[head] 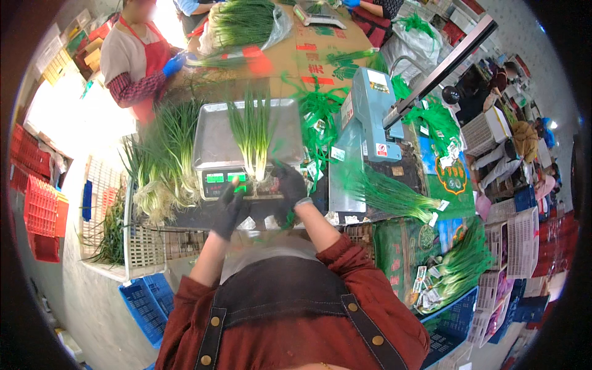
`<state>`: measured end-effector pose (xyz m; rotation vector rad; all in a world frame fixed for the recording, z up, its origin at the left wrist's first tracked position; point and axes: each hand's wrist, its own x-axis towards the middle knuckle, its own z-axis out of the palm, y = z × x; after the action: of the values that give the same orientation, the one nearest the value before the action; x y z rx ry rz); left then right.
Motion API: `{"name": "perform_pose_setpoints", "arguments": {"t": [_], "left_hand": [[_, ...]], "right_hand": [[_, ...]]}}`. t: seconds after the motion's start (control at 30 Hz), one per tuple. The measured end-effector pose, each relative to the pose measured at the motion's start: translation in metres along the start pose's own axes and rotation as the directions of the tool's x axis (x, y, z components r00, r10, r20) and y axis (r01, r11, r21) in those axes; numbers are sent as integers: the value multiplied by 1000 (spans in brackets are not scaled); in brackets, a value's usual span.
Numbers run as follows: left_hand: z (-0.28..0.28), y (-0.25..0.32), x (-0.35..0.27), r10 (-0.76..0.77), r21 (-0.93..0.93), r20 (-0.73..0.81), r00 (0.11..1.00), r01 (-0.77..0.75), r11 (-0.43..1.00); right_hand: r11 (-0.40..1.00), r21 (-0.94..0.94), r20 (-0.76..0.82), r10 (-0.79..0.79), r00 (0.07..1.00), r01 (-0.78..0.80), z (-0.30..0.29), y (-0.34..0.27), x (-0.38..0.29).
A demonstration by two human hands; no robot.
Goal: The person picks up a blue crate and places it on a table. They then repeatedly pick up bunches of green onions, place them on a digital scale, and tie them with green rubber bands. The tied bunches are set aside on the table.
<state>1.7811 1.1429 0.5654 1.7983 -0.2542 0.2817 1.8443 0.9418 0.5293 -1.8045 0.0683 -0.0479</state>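
Observation:
Before me stands a digital scale with a metal pan (212,138), and a small bunch of green onions (252,134) lies on it, roots towards me. My left hand (228,208), in a dark glove, is raised over the front of the scale by the lit display, fingers apart and empty. At the root end is my gloved right hand (289,185); a bit of green netting shows near its fingers, but blur hides whether it grips anything. Loose green onions (162,185) are heaped left of the scale. Green mesh bags with tags (319,120) lie to its right.
A blue-grey machine (377,111) with a metal plate stands on the right, beside netted green onions (397,192). A dark post slants above it. White crates (145,249) are at lower left, a blue crate (448,328) at lower right. A person in a red apron (155,51) works across the table.

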Motion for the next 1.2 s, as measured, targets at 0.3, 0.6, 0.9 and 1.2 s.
{"name": "perform_pose_setpoints", "arguments": {"t": [0.3,0.6,0.9,1.2], "left_hand": [[15,37,-7,-470,-307,58,881,464,831],[6,55,-11,-547,-642,295,783,587,494],[-6,62,-12,-543,-608,241,804,561,561],[-6,68,-45,-570,-552,243,785,595,585]], "right_hand": [[962,-272,47,12,999,2,-17,-38,-57],[984,38,538,128,833,-176,-17,-71,-106],[985,163,415,-122,902,58,-7,-84,-92],[934,272,-495,-72,866,233,-20,-55,-67]]}}
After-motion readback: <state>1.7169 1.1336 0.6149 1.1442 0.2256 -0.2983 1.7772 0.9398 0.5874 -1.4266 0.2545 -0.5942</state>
